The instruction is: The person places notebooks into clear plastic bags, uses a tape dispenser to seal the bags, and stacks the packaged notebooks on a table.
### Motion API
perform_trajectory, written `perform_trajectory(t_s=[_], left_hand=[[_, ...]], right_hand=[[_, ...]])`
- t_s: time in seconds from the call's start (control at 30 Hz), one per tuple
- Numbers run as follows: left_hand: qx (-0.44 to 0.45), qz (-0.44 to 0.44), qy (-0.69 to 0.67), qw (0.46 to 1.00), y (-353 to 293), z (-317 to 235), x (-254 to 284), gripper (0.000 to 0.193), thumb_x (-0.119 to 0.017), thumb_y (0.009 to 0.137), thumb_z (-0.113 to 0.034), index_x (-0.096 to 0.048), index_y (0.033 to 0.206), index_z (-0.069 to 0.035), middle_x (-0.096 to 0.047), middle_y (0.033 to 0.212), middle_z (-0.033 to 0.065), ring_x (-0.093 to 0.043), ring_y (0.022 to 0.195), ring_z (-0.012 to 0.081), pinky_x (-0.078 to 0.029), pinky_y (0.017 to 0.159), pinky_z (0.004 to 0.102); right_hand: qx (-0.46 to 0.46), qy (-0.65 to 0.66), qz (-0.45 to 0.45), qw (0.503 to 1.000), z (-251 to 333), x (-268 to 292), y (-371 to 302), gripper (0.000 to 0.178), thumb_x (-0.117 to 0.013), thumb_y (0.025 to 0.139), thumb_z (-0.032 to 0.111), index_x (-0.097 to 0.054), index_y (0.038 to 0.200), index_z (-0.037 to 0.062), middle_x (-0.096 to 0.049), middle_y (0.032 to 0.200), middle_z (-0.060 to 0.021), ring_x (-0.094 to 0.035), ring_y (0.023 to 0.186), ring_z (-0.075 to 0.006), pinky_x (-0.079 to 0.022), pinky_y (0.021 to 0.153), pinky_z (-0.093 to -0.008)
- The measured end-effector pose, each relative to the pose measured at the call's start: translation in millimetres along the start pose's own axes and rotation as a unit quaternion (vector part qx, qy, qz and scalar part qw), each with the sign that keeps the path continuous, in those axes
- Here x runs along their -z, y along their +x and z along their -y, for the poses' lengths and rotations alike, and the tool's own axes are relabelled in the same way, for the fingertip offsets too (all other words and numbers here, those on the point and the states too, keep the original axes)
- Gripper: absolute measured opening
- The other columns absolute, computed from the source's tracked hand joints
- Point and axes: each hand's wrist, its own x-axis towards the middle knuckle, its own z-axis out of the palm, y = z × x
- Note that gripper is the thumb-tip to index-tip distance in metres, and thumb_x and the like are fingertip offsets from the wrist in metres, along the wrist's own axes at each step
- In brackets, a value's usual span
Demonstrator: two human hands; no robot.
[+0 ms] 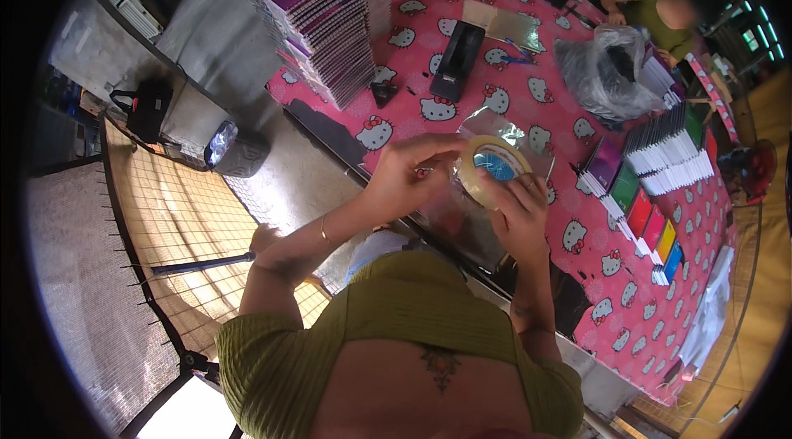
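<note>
Pink tablecloth (594, 274) beneath, tape (468, 177) in right hand (521, 212)

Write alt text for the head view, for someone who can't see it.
A tape roll is held in a person's right-hand grip, the left-hand grip at its left edge, over a pink patterned table. Beyond are a tall notebook stack at left, multicoloured notebooks at right, and a co-worker at upper right.

Left hand (410, 177) near curled right hand (521, 210)
</note>
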Motion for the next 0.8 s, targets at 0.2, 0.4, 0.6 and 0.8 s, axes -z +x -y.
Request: perform_trajectory(t_s=[0.2,0.4,0.6,0.8], left_hand=[[0.013,-0.038,0.038,0.999,-6,-18,-13,0.028,-0.061,0.087,0.007,-0.065,0.115,0.006,-0.068,0.097,0.0151,-0.069,0.088,0.0181,-0.058,0.079,0.0284],[0.033,0.007,0.011,0.999,-3,4,-4,0.016,-0.065,0.087,0.0,-0.066,0.102,0.003,-0.067,0.096,0.0137,-0.069,0.083,0.0201,-0.057,0.071,0.0319],[0.06,0.003,-0.062,0.996,-3,6,-4,0.015,-0.062,0.088,0.0,-0.062,0.104,0.002,-0.064,0.093,0.0131,-0.067,0.075,0.0194,-0.054,0.067,0.0319],[0.027,0.078,0.083,0.993,-3,11,-3,0.024,-0.064,0.09,0.0,-0.055,0.113,0.0,-0.064,0.087,0.0095,-0.063,0.076,0.0147,-0.052,0.067,0.0282]], right_hand=[[-0.028,-0.01,0.001,1.0,-1,0,0,0.046,-0.066,0.072,0.003,-0.07,0.118,0.0079,-0.055,0.074,-0.0047,-0.053,0.07,-0.0246,-0.04,0.073,-0.0371],[-0.013,0.012,-0.025,1.0,-5,-7,-8,0.052,-0.067,0.069,0.001,-0.069,0.12,0.0096,-0.054,0.072,-0.002,-0.053,0.067,-0.0209,-0.038,0.069,-0.0348],[-0.103,0.097,-0.033,0.989,-6,-26,-27,0.051,-0.074,0.07,0.004,-0.067,0.12,0.0083,-0.062,0.079,-0.0065,-0.056,0.07,-0.026,-0.042,0.072,-0.0364],[-0.176,0.151,-0.021,0.973,8,-48,-45,0.044,-0.076,0.074,0.005,-0.068,0.117,0.0056,-0.065,0.087,-0.0096,-0.057,0.074,-0.0282,-0.044,0.075,-0.0384]])
